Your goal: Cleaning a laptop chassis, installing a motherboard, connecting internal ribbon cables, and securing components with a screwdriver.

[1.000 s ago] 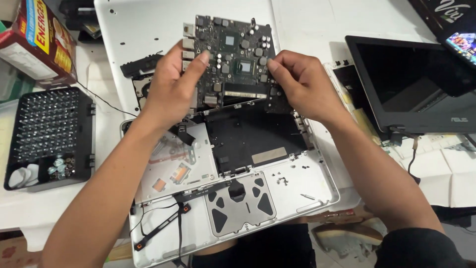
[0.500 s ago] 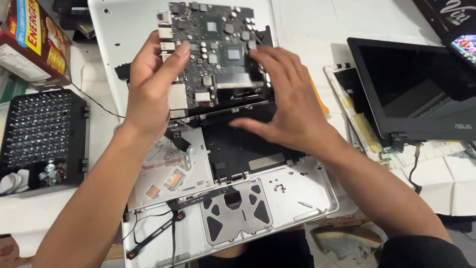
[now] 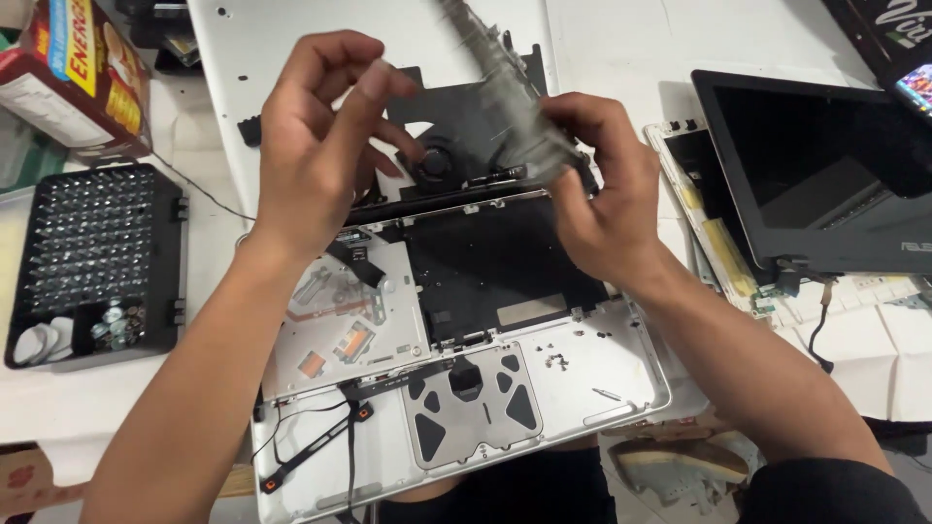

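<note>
The circuit board is seen nearly edge-on and motion-blurred, its long axis slanting from upper left down to lower right, where the right hand closes its grip around the lower end. The left hand sits well left of that grip, fingers curled loosely with a narrow gap, touching nothing I can make out. Directly below the grip lies the opened laptop shell, with its trackpad underside nearer the person. Far left of the grip stands a black screwdriver-bit case on the table; to the right, a dark laptop
</note>
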